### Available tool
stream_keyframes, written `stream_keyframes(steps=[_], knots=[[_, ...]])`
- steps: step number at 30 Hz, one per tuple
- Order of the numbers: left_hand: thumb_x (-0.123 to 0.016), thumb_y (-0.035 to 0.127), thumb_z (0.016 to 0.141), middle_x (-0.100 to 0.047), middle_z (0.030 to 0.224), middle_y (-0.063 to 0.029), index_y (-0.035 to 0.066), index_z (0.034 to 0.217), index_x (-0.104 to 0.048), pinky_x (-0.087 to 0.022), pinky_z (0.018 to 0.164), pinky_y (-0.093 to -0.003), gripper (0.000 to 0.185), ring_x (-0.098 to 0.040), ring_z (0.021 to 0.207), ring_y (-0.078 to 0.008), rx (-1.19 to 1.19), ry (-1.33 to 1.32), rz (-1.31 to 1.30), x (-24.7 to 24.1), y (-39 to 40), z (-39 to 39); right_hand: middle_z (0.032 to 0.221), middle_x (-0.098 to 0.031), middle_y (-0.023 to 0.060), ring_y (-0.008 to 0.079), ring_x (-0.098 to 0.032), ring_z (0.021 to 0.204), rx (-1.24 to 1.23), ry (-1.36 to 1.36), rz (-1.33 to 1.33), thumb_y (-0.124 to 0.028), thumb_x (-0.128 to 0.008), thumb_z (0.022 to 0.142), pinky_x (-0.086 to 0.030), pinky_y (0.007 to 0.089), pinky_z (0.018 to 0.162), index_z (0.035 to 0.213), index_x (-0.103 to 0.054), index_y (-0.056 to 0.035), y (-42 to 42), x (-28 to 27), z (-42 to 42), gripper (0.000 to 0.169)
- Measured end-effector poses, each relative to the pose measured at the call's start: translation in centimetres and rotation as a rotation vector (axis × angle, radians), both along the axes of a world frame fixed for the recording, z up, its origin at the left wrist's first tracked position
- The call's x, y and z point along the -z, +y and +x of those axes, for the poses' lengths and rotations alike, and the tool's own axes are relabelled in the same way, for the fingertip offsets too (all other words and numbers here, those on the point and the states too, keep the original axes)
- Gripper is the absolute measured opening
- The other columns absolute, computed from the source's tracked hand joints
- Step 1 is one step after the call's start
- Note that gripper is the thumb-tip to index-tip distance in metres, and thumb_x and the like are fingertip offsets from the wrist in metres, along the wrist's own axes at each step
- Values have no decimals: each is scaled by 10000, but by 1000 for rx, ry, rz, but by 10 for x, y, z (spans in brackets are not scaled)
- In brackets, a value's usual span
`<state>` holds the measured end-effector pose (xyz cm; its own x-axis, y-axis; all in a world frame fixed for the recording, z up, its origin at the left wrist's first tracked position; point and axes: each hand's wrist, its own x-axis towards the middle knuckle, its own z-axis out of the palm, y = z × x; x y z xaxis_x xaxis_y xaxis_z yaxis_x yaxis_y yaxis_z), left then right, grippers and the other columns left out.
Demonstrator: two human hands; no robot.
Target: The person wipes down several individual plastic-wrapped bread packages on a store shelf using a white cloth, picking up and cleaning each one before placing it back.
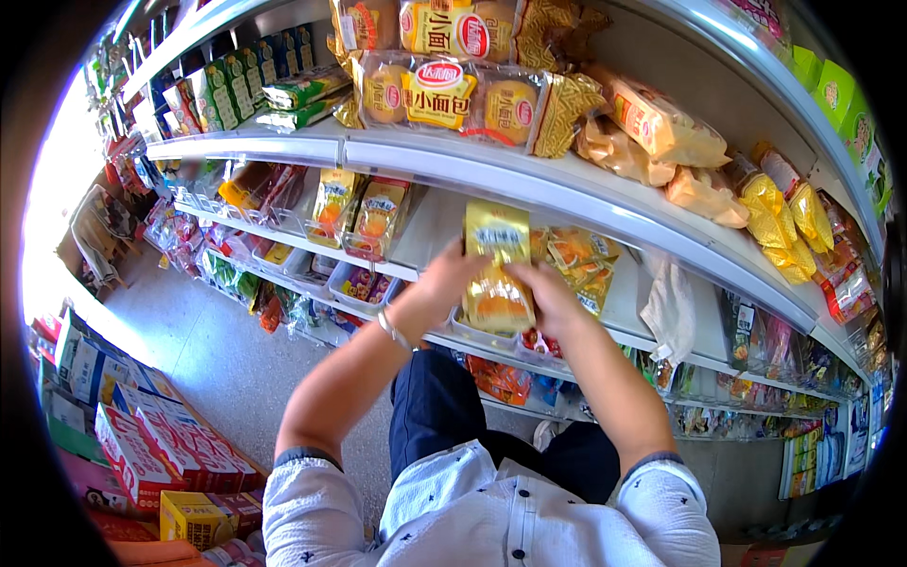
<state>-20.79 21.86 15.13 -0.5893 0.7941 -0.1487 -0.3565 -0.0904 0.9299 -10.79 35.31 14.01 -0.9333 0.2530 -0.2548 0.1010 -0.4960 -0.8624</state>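
A gold snack packet (498, 266) is held upright in front of the shelf, with my left hand (453, 273) on its left edge and my right hand (542, 290) on its right edge. Both thumbs rest across its front. Several orange and gold packets (581, 259) lie on the shelf just right of my right hand. To the left, a gold packet (331, 205) and a red-and-gold packet (379, 212) stand in wire dividers. Whether more packets are behind the held one is hidden.
Above my hands runs a white shelf edge (567, 188), with bagged breads (439, 92) on that shelf. A white plastic bag (668, 308) hangs at the right. Plastic bins (361, 287) with small snacks sit below. Stacked cartons (142, 453) stand on the floor at lower left.
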Motion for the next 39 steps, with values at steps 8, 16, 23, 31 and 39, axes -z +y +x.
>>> stream_keyframes(steps=[8, 16, 23, 31, 39], knots=[[-529, 63, 865, -552, 1108, -97, 2, 1149, -492, -439, 861, -315, 292, -518, 1005, -182, -207, 600, -119, 24, 45, -169, 1162, -545, 106, 191, -519, 1060, 349, 34, 468, -199, -575, 866, -420, 355, 920, 1186, -485, -52, 30, -6, -153, 363], [-524, 147, 839, -560, 1138, -168, 48, 1137, -526, -428, 875, -348, 314, -512, 1071, -323, -396, 1359, -322, 85, 74, -193, 1183, -528, 114, 203, -501, 1071, 409, 23, 845, -235, -583, 864, -400, 366, 940, 1197, -481, -53, 56, 19, -190, 393], [-537, 204, 811, -641, 927, -179, 56, 960, -635, -473, 757, -393, 232, -598, 885, -356, -448, 1339, -418, 68, 74, -175, 1216, -502, 131, 221, -495, 1072, 358, 201, 997, -259, -592, 858, -407, 361, 933, 1217, -469, -41, 76, 40, -173, 438], [-567, 7, 773, -525, 1201, -160, 11, 1176, -521, -399, 917, -366, 406, -516, 1078, -266, -423, 1080, 245, 20, 3, -20, 1323, -429, 160, 330, -408, 1220, 169, -188, 1697, -399, -618, 807, -346, 415, 994, 1326, -378, -64, 169, 53, -17, 663], [-473, -10, 900, -514, 1222, -91, -30, 1258, -437, -354, 984, -290, 360, -472, 1160, -178, 49, 30, 263, 120, 24, 107, 1159, -556, 172, 304, -556, 1044, 221, -573, 2027, -182, -535, 793, -469, 415, 845, 1252, -469, -56, 149, 79, -8, 481]])
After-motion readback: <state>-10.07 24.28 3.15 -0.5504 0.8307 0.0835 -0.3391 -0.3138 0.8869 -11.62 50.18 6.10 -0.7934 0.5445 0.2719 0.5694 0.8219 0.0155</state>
